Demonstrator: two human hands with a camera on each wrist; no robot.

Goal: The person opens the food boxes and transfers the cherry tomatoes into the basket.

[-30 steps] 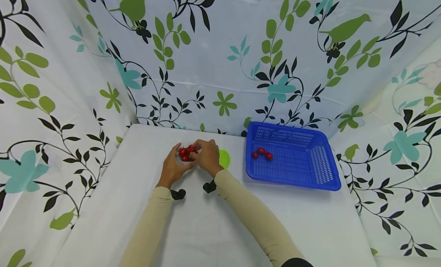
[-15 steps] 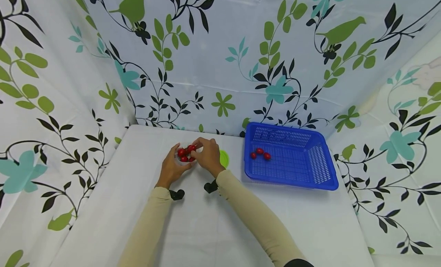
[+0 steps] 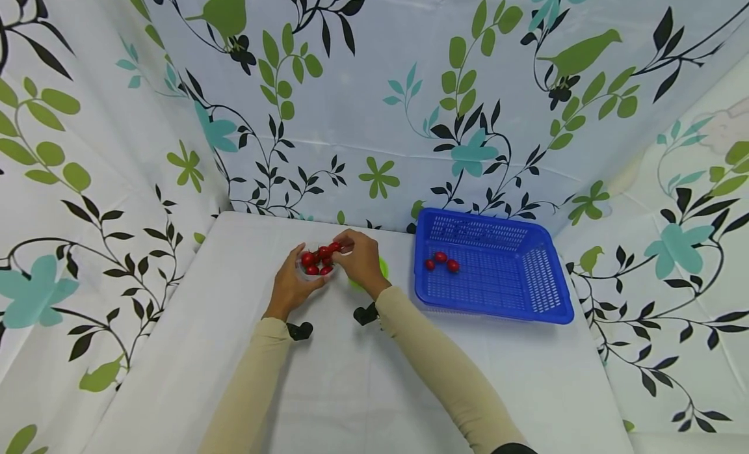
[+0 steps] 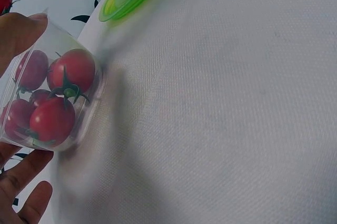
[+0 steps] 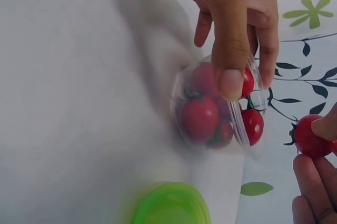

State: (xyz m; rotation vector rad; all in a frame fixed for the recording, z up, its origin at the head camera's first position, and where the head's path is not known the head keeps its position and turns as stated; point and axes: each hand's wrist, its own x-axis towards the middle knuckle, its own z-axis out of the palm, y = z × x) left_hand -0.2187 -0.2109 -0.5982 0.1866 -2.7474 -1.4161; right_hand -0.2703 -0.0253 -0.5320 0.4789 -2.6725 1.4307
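My left hand [image 3: 290, 286] grips a clear plastic tub [image 4: 62, 38], its thumb at the rim and its fingers round the far side. Several cherry tomatoes [image 4: 52, 121] with green stems show through the tub's wall. Above the rim, my right hand [image 3: 360, 260] pinches a cherry tomato [image 5: 310, 136] between thumb and fingers. More red shows at the edge of the right wrist view, partly hidden by the thumb. A bright green round lid [image 5: 171, 208] lies on the table beside the tub, partly covered by my right hand in the head view.
A blue plastic basket [image 3: 497, 278] stands to the right on the white-covered table [image 3: 328, 389], with three cherry tomatoes [image 3: 440, 257] at its left end. Patterned curtain [image 3: 374, 116] rises behind the table and along both sides.
My right hand has drawn up and to the right from among the tomatoes in the tub, a cherry tomato between its fingers. My left hand keeps its hold on the tub.
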